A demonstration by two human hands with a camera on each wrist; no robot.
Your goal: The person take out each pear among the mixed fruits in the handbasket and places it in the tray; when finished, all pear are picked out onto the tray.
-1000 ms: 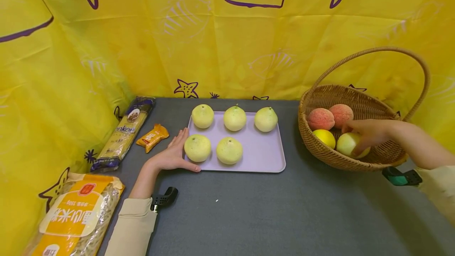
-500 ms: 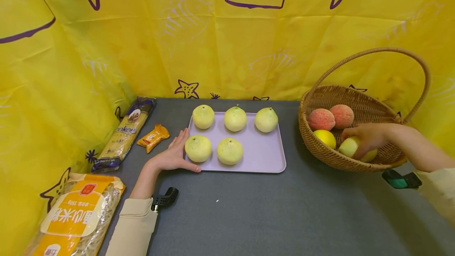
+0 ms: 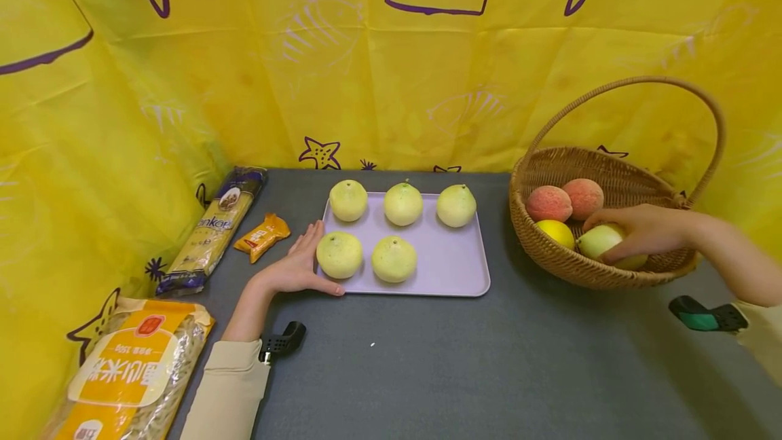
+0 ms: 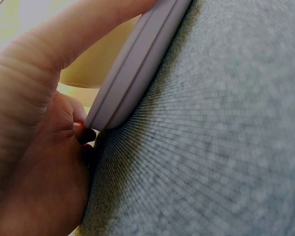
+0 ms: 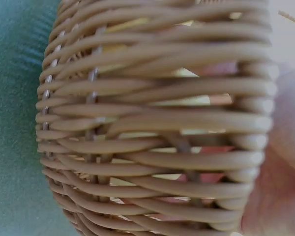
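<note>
Splayed along the lilac tray's [image 3: 455, 270] left edge, my left hand [image 3: 292, 270] has its thumb at the front rim and its fingers straight. On the tray sit several round yellow-green fruits, one of them [image 3: 339, 254] right beside that hand. My right hand [image 3: 649, 228] reaches into the wicker basket [image 3: 574, 270] and grips a pale green fruit [image 3: 599, 241] with a pointed end, partly hidden by the fingers. Next to it in the basket lie a lemon [image 3: 557, 233] and two peaches [image 3: 549, 204]. The right wrist view shows mostly the basket's weave [image 5: 162, 118].
A tall handle [image 3: 647, 80] arches over the basket. Left of the tray lie a small orange packet [image 3: 263, 237], a noodle pack [image 3: 214, 229] and a large yellow bag [image 3: 131, 372]. Yellow printed cloth [image 3: 391, 87] hangs behind and at the sides of the grey table [image 3: 415, 372].
My right hand has closed its grip on the pale green fruit, whose pointed end has turned leftward. The basket has shifted slightly left. My left hand and the tray stay put.
</note>
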